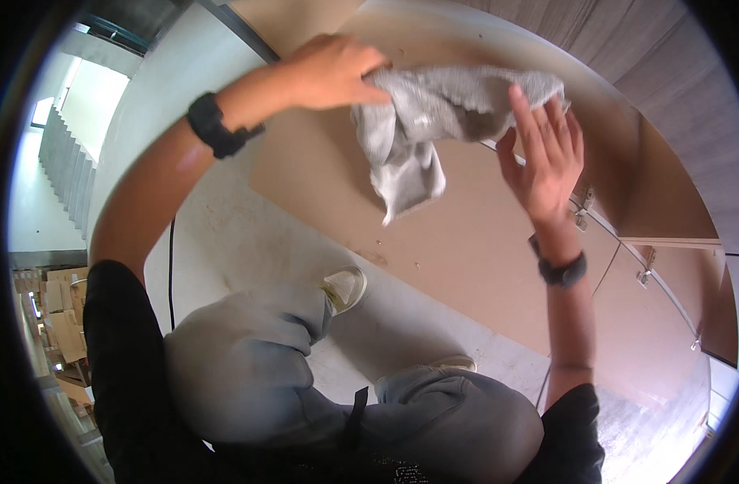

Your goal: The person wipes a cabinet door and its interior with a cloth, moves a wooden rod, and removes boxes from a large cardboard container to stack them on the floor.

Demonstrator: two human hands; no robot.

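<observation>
A crumpled grey ribbed cloth [458,93] stretches between my hands, one end of it dangling. My left hand [333,73] is closed on the cloth's left end, thumb below and fingers above. At the right end, my right hand [547,153] has its fingers extended and its fingertips against the fabric; it does not close round it. Beneath the cloth lies a wide brown panel [466,250], with a few small bits of debris on it. Both wrists carry black bands.
Metal hinges [583,208] line a seam on the right, beside further brown panels [668,282]. My bent knees and pale shoes [347,289] are close to the panel's near edge, on a grey floor [224,234]. Stacked cardboard [65,315] stands at far left, below grey steps [66,165].
</observation>
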